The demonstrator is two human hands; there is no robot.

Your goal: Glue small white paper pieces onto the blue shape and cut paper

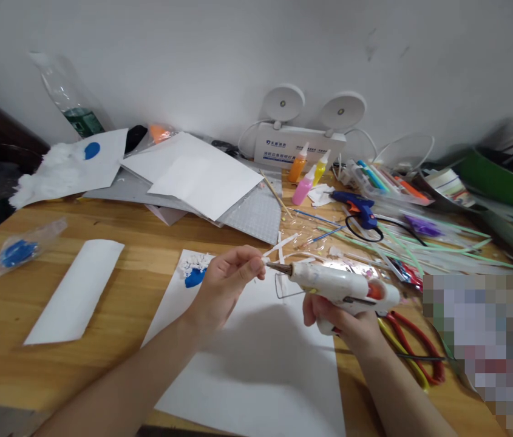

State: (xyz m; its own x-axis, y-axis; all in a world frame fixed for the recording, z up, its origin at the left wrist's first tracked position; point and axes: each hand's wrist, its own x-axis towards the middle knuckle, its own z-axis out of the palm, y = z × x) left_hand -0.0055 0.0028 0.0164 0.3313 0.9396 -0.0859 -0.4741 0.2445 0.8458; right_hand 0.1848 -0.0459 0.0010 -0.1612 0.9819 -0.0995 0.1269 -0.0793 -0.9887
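My right hand [338, 318] is wrapped round the handle of a white hot glue gun [329, 280], its metal nozzle pointing left. Close to the nozzle tip, my left hand [231, 276] pinches a small white piece [266, 260], too small to name; whether it touches the nozzle I cannot tell. Both hands are over a large white sheet of paper [283, 388] on the wooden table. On its upper left corner are a blue patch [195, 277] and some white fluffy material [192, 263], partly behind my left hand.
Right of the sheet lie red-and-yellow-handled pliers [413, 349]. A blue glue gun [359, 206], paint bottles [304, 185] and a marker box [383, 182] stand farther back. White sheets [201, 173] cover a grey board. At left are a white strip [76, 291] and a bagged blue lump [19, 252].
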